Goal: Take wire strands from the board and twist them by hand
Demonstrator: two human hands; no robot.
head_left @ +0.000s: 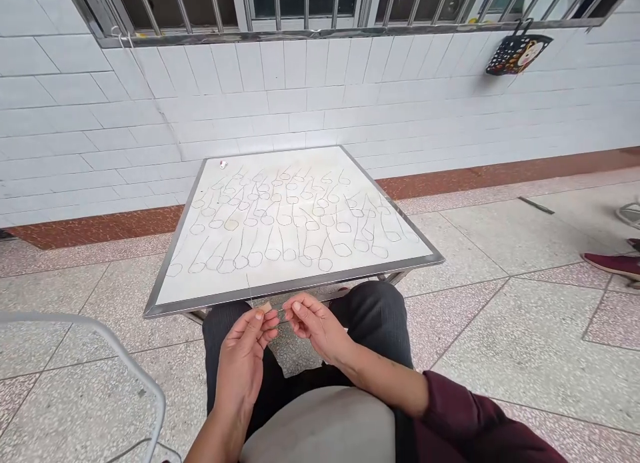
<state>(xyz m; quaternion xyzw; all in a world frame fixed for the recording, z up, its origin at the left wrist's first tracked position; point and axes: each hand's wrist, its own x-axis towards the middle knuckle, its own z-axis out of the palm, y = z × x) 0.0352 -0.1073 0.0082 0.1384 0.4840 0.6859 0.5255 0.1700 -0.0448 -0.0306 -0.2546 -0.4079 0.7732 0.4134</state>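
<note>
Both hands are close together over my lap, just in front of the table's near edge. My left hand (246,338) pinches a small tan piece (265,308) between thumb and fingers, and a thin wire (249,284) rises from it toward the table. To its right, my right hand (316,324) has its fingertips pinched on a thin strand near that piece; the strand is too fine to make out well. Many looped thin wires (285,219) with straight tails lie in rough rows on the white tabletop (170,284).
A small white and red object (223,164) sits at the table's far left corner. A grey metal chair frame (125,356) stands at the left. Beyond the table is a tiled wall (210,110) with a hanging bag (519,53). A person's dark red shoe (613,264) shows at the right.
</note>
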